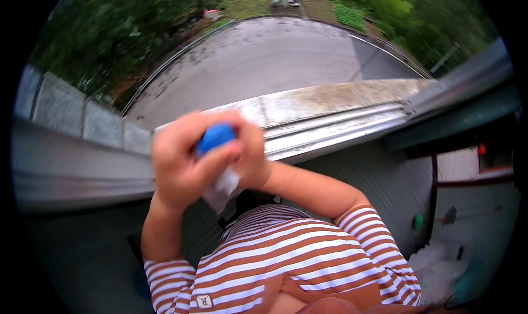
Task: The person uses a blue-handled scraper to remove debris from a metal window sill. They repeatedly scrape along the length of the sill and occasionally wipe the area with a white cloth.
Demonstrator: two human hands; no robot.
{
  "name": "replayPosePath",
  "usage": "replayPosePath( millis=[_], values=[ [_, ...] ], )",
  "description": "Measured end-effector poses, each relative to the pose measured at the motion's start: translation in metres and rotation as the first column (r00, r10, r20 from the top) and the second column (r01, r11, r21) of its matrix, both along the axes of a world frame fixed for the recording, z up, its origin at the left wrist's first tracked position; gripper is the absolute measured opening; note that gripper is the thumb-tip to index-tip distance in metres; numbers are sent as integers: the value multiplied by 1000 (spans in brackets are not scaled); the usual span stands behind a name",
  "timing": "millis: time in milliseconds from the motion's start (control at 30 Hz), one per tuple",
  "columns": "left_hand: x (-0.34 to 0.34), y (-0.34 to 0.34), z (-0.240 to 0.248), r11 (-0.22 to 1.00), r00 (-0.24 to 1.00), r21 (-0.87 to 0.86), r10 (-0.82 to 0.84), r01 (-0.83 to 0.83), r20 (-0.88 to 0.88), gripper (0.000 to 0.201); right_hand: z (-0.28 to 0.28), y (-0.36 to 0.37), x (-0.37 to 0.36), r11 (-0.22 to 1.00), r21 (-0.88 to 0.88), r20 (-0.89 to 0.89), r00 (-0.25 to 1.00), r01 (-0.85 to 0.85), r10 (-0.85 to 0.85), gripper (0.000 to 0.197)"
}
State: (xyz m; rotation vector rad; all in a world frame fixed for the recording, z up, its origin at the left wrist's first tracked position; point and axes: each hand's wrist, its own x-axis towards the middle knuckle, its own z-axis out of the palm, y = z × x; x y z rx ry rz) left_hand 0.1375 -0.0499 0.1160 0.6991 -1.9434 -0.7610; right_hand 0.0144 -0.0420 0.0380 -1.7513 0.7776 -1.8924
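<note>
In front of my chest my two hands are pressed together at the window opening, fingers wrapped round a bright blue lump (216, 138). My left hand (175, 159) closes on it from the left, and my right hand (250, 151) from the right. Below the blue part, a crumpled whitish piece (224, 188) sticks out under the hands. Motion blur and the fingers hide most of both, so I cannot tell their kind or whether they are one thing.
Beyond my hands runs a metal window track (335, 129) with a worn stone sill (341, 99) outside it. Window frames flank me on both sides. Far below lies a grey paved road (258, 61) bordered by trees. Behind me at right, a green round thing (417, 221) shows.
</note>
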Motion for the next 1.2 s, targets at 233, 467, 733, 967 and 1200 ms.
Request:
replayPosePath(
  millis=[233,467,733,967,1200],
  values=[
    [-5,-62,-1,943,996,333,12,17,-85,28,16,-41,6,936,352,47,998,21,-40,45],
    [-11,-103,-23,852,994,523,49,10,-99,30,13,-72,3,838,544,94,996,-41,-12,37],
    [-21,-137,-41,774,994,625,103,-103,37,34,-3,-100,-1,710,695,168,986,-112,-9,12],
    [-18,-147,-42,668,996,738,57,-92,73,35,3,-104,0,549,811,254,967,-203,-17,13],
    [-5,-101,-37,817,870,298,462,-493,174,60,-5,-110,-13,526,740,423,898,-419,121,22]
  ],
)
